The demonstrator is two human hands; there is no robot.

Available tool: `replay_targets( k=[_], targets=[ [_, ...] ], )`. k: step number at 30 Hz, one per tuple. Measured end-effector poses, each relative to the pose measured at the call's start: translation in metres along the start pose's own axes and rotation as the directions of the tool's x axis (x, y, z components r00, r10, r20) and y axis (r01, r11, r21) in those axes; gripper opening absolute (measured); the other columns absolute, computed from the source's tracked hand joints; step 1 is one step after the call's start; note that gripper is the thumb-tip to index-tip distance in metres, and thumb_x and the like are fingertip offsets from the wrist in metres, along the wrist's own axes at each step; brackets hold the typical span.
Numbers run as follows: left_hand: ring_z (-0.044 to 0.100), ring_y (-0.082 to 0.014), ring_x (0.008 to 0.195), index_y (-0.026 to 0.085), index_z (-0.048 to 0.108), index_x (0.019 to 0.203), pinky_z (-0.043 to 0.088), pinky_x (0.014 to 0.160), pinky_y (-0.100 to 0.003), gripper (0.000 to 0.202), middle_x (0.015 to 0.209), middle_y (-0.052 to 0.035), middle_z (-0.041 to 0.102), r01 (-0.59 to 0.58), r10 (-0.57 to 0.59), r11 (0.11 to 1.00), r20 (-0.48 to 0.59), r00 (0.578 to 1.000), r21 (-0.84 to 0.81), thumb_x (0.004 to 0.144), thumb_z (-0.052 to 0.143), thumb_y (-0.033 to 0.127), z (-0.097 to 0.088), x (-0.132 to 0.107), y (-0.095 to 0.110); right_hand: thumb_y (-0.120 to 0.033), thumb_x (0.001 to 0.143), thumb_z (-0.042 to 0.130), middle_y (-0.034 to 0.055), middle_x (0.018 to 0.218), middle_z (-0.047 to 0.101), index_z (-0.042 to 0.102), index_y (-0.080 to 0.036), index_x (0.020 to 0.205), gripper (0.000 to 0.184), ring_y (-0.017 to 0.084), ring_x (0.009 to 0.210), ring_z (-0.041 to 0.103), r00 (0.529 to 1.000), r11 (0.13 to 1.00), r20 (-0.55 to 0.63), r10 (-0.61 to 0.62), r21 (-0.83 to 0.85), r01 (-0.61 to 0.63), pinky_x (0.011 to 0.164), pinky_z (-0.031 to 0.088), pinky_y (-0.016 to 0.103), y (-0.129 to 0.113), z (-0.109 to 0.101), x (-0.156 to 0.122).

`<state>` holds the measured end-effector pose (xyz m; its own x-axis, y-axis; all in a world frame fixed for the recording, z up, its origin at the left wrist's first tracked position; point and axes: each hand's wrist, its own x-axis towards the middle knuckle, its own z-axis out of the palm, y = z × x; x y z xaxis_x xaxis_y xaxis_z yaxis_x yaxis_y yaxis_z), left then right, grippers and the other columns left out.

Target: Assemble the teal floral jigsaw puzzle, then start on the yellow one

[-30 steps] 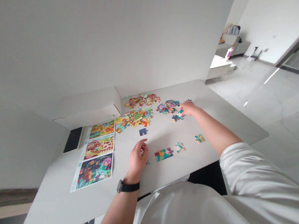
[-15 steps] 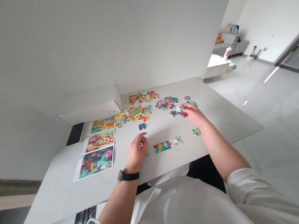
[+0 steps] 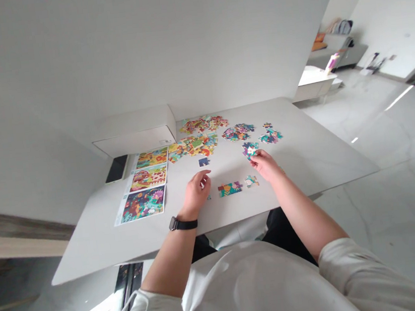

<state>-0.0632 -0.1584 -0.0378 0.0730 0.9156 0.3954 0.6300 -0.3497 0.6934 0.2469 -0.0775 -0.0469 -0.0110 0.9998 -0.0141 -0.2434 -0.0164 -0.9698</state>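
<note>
Currently your right hand (image 3: 266,164) hovers just above the white surface (image 3: 316,155), its fingers (image 3: 257,157) pinched on a small multicoloured jigsaw piece (image 3: 251,151) that sits at the near edge of a little cluster of loose pieces. Your left hand (image 3: 197,192), with a black wristwatch (image 3: 183,224) on the wrist, rests on the surface with its fingers loosely curled and the forefinger stretched forward; you cannot tell whether anything lies under them. Between your two hands lies a short joined strip of teal, orange and purple pieces (image 3: 230,189), and just beside its right end sits a single pale teal piece (image 3: 251,181). A lone dark blue piece (image 3: 204,162) lies ahead of your left hand. Farther back, three heaps are spread out: a red and orange heap (image 3: 204,124), a yellow and orange heap (image 3: 193,146) and a purple and teal heap (image 3: 238,132). To your left lies a printed sheet of three colourful reference pictures (image 3: 145,185), with a black phone (image 3: 116,169) and a white cardboard box (image 3: 137,131) beyond it.
</note>
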Motion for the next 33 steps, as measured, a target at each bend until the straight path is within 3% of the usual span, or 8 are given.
replay_targets(
  k=[4, 8, 16, 21, 24, 27, 33],
  targets=[
    [0.067, -0.0153, 0.079, 0.021, 0.073, 0.127, 0.057, 0.078, -0.029, 0.031, 0.095, -0.0034, 0.075, -0.034, 0.034, 0.999, 0.045, 0.998, 0.000, 0.100, 0.058, 0.026, 0.000, -0.001, 0.001, -0.041, 0.063, 0.088, -0.0079, 0.083, 0.064, 0.058, -0.033, 0.112, 0.057, 0.015, 0.081, 0.070, 0.999, 0.999, -0.033, -0.025, 0.046, 0.027, 0.081, 0.059, 0.031, 0.001, -0.001, -0.001],
    [0.069, -0.0171, 0.083, 0.021, 0.076, 0.120, 0.057, 0.078, -0.031, 0.026, 0.097, -0.0052, 0.075, -0.080, 0.080, 0.997, 0.143, 0.986, -0.009, 0.099, 0.062, 0.029, -0.001, -0.002, 0.008, -0.042, 0.068, 0.086, -0.0069, 0.090, 0.066, 0.062, -0.037, 0.130, 0.067, 0.016, 0.085, 0.072, 0.999, 0.999, -0.009, -0.043, -0.013, 0.043, 0.086, 0.061, 0.033, 0.000, -0.001, -0.004],
    [0.072, -0.0202, 0.089, 0.022, 0.076, 0.118, 0.059, 0.087, -0.036, 0.025, 0.100, -0.0062, 0.075, -0.145, 0.144, 0.989, 0.243, 0.959, -0.014, 0.100, 0.064, 0.034, 0.000, -0.002, 0.010, -0.043, 0.070, 0.083, 0.0002, 0.107, 0.069, 0.065, -0.034, 0.132, 0.066, 0.021, 0.097, 0.075, 0.994, 0.984, 0.074, -0.079, -0.155, 0.089, 0.094, 0.064, 0.040, 0.006, -0.003, -0.002],
    [0.072, -0.0242, 0.099, 0.023, 0.075, 0.121, 0.058, 0.096, -0.041, 0.024, 0.105, -0.0075, 0.077, -0.242, 0.206, 0.965, 0.273, 0.940, 0.104, 0.100, 0.069, 0.034, 0.009, -0.002, 0.007, -0.042, 0.068, 0.086, 0.0000, 0.109, 0.071, 0.064, -0.032, 0.125, 0.062, 0.021, 0.094, 0.074, 0.989, 0.960, 0.075, -0.126, -0.242, 0.141, 0.090, 0.064, 0.039, 0.015, -0.006, 0.004],
    [0.071, -0.0282, 0.106, 0.024, 0.076, 0.124, 0.056, 0.102, -0.045, 0.028, 0.114, -0.0099, 0.077, -0.324, 0.248, 0.927, 0.339, 0.908, 0.191, 0.098, 0.074, 0.035, 0.015, -0.002, 0.011, -0.040, 0.073, 0.084, 0.0013, 0.107, 0.075, 0.065, -0.030, 0.124, 0.056, 0.021, 0.094, 0.073, 0.979, 0.884, 0.113, -0.169, -0.422, 0.201, 0.091, 0.062, 0.039, 0.018, -0.004, 0.002],
    [0.070, -0.0305, 0.116, 0.025, 0.076, 0.128, 0.055, 0.105, -0.046, 0.033, 0.126, -0.0112, 0.076, -0.374, 0.275, 0.903, 0.386, 0.881, 0.212, 0.096, 0.077, 0.036, 0.018, -0.003, 0.016, -0.036, 0.079, 0.081, 0.0032, 0.106, 0.078, 0.069, -0.028, 0.124, 0.048, 0.023, 0.096, 0.073, 0.962, 0.754, 0.168, -0.216, -0.597, 0.274, 0.091, 0.060, 0.039, 0.014, 0.001, -0.005],
    [0.072, -0.0282, 0.119, 0.027, 0.080, 0.122, 0.053, 0.106, -0.045, 0.024, 0.131, -0.0069, 0.079, -0.407, 0.310, 0.898, 0.417, 0.855, 0.168, 0.100, 0.071, 0.030, 0.020, -0.006, 0.015, -0.026, 0.084, 0.079, 0.0057, 0.111, 0.082, 0.074, -0.027, 0.129, 0.045, 0.025, 0.099, 0.075, 0.907, 0.551, 0.369, -0.204, -0.722, 0.418, 0.092, 0.059, 0.039, -0.006, 0.003, -0.025]
  ],
)
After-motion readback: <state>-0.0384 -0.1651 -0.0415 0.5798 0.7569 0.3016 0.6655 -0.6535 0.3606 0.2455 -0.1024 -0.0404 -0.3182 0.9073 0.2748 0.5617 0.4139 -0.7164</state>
